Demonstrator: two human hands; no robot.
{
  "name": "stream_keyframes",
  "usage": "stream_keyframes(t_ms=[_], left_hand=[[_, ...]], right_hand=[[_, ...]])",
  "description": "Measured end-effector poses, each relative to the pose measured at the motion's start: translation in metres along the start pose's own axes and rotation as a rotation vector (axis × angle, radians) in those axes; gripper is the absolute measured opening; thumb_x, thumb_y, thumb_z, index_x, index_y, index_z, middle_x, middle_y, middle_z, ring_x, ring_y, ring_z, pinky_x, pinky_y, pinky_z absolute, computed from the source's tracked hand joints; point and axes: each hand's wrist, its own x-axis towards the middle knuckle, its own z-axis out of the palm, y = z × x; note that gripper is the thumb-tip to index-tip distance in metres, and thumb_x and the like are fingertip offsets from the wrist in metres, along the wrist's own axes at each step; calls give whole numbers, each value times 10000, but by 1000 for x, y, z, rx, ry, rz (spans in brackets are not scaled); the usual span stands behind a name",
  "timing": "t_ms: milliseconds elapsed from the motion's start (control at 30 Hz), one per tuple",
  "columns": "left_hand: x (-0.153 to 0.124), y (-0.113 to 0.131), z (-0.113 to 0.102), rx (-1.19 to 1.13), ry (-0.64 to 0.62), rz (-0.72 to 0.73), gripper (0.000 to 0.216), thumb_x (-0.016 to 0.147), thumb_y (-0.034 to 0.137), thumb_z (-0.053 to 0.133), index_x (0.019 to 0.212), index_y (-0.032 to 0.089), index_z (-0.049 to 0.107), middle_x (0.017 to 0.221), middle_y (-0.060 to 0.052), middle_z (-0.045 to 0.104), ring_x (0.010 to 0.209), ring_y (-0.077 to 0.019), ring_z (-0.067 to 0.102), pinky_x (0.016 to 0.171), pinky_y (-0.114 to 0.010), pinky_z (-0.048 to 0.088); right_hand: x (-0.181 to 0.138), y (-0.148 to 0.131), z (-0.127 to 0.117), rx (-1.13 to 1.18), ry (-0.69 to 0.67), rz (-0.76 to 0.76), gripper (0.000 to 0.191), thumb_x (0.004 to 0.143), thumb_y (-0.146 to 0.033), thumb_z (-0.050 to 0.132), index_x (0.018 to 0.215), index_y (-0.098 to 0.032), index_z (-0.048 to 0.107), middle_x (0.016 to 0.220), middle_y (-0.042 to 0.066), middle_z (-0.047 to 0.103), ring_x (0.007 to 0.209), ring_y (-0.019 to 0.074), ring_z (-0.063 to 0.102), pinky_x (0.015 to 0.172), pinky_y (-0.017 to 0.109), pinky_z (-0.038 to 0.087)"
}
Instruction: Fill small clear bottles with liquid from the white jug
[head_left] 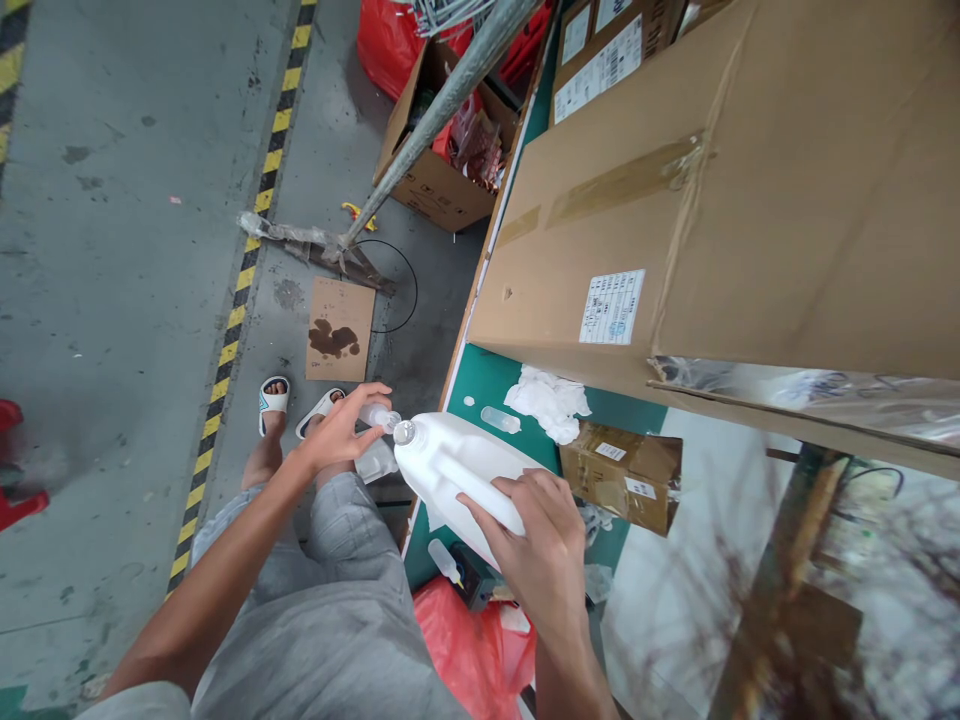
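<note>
My right hand (541,525) is wrapped round the handle of a white plastic jug (439,450), which lies tilted with its neck towards the left. The fingers of my left hand (339,432) are closed on a small clear plastic bottle (375,412). Its mouth is right beside the jug's mouth; whether they touch, I cannot tell. Just below my left hand is a clear plastic container (375,458). On the green bench (480,375) lie another small clear bottle (500,419), a small white cap (469,401) and a crumpled white cloth (549,400).
A big cardboard box (600,220) takes up the bench's far part, with a smaller taped box (622,475) beside it. A dropper-type bottle (445,560) and a red plastic bag (480,640) are close to me. A metal pole (427,130) rises from the floor.
</note>
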Motion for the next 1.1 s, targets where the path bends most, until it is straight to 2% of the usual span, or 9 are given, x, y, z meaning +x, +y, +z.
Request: stream_keyframes(t_ms=[367,800,1100], left_hand=[[1,2,-1,-8,-1,-9,531,1099,444,691,1547,228,504,1302,-152,828,1115,-282,807,863,-329,582],[0,4,-2,-7,0,-25,524,1073,390,687,1537,225,507,1316,-151,829,1203,-300,800,949,-365,594],[1,6,-3,-5,-12,-31,530,1080,417,682,1540,223,501,1319,-156,829,1180,-306,803,911,-357,586]], right_hand=[[1,0,0,-7,0,-5,248,1138,-407,736,999,-228,636,777,-16,661,758,201,633,753,362,559],[1,0,-1,4,-5,-5,230,1129,-386,751,1003,-232,635,789,-14,676,760,204,634,762,360,550],[0,0,-1,13,-16,6,228,1125,-382,755,1002,-227,641,797,-12,688,774,200,632,779,363,552]])
